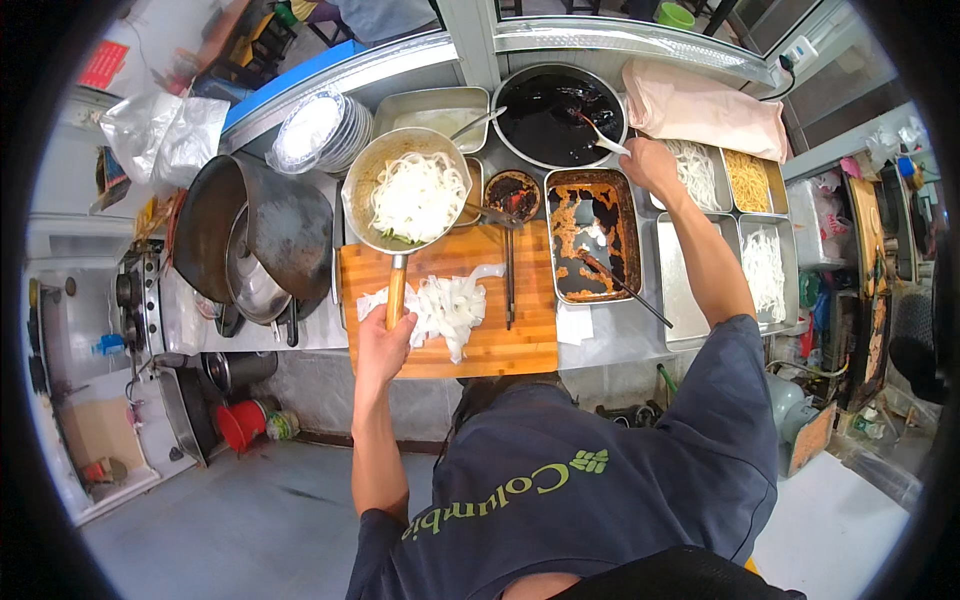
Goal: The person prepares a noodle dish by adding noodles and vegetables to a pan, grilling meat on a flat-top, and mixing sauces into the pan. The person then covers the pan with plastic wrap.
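Observation:
My left hand grips the wooden handle of a metal saucepan, held over the back left of a bamboo cutting board. White noodles with a bit of green lie in the pan. Flat, wide noodles rest loose on the board, beside dark chopsticks. My right hand is closed on the pale handle of a spoon, whose far end dips into dark liquid in a large round pot. Right of the board, a rectangular tray holds dark and orange-brown sauce and a utensil.
Stacked plates and a dark metal wind guard around a lidded pot stand left. Behind the saucepan sits a shallow metal tray. Noodle trays and a folded pink cloth are at right. A window frame borders the back.

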{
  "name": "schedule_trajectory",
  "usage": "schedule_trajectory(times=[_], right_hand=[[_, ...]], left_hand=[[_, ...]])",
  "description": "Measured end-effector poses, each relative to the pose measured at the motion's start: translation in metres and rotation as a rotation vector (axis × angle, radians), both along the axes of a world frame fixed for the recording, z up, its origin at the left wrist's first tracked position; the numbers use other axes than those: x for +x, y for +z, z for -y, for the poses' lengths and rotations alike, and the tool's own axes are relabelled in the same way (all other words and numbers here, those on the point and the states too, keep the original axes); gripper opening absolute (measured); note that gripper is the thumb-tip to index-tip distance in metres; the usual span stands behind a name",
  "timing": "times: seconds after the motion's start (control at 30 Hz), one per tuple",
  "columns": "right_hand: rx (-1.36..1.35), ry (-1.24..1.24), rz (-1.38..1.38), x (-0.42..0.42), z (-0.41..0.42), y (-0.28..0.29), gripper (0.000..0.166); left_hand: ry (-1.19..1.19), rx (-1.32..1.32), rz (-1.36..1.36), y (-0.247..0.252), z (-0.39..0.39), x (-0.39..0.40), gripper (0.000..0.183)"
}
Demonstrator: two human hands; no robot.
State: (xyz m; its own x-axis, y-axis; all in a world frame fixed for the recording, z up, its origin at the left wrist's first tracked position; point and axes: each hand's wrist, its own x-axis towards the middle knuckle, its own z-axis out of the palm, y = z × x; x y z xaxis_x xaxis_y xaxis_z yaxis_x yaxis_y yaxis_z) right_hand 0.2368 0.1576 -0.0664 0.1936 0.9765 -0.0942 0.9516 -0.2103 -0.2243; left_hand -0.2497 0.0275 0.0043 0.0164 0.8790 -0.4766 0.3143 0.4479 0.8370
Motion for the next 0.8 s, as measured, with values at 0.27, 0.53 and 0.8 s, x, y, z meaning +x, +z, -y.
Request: schedule_trajectory(times=[0.27, 0.53, 0.8], right_hand=[[0.052, 0.117, -0.076, -0.030, -0.014, -0.022, 0.025], [0.170, 0.094, 0.136, -0.051, -0.057, -0.036, 0.021], [0.251, 0.009, 0.203, 0.003, -0.055, -0.057, 0.025]], left_hand=[[-0.053, 0.014, -0.034, -0.001, -0.010, 0.022, 0.015], [-0.015, -0.038, 0.006, 0.008, -0.006, 0.036, 0.014], [-0.015, -0.015, -0.020, 0.002, 0.000, 0.030, 0.014]])
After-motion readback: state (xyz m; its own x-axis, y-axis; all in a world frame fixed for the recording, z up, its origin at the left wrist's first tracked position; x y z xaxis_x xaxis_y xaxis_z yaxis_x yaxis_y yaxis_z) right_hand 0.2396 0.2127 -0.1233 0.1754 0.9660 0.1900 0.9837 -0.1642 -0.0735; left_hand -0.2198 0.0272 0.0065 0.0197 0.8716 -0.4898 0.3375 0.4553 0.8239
